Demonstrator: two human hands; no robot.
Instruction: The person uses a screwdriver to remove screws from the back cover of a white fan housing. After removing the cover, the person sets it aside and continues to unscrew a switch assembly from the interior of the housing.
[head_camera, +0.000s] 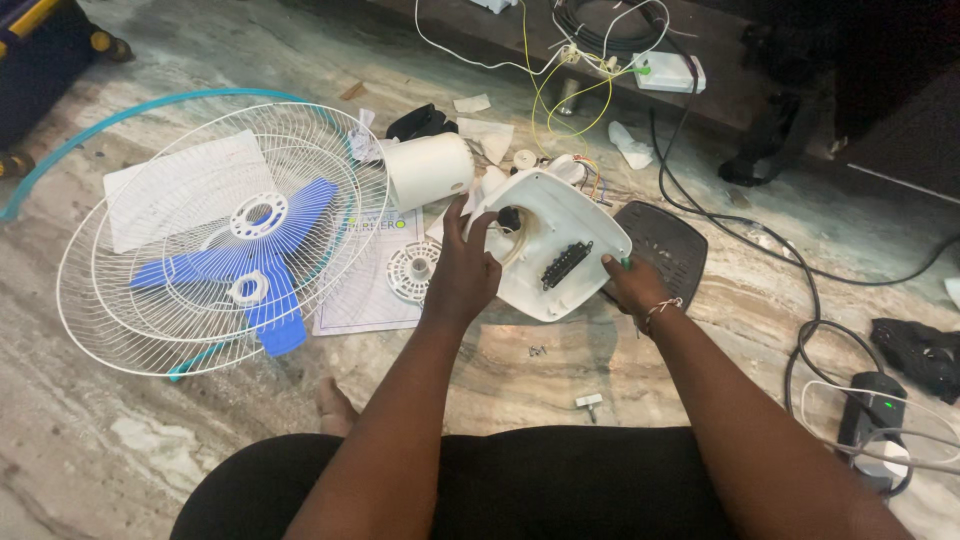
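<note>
Head view: my left hand (462, 272) grips the rim of the white moulded-plastic fan base housing (553, 243), tilted above the marble floor (120, 440). Right hand (632, 287) apparently pinches a green-tipped tool, partly hidden. Housing judged light, rigid, brittle-edged; hold by rim.

Fan housing (560, 240) is plain white with a black switch strip (566, 265), the wire grille (215, 240) is white too, blades (250, 265) are bright blue. Floor (120, 440) is grey-beige streaky marble, plus a teal hose (150, 108) and yellow wires (560, 105).
</note>
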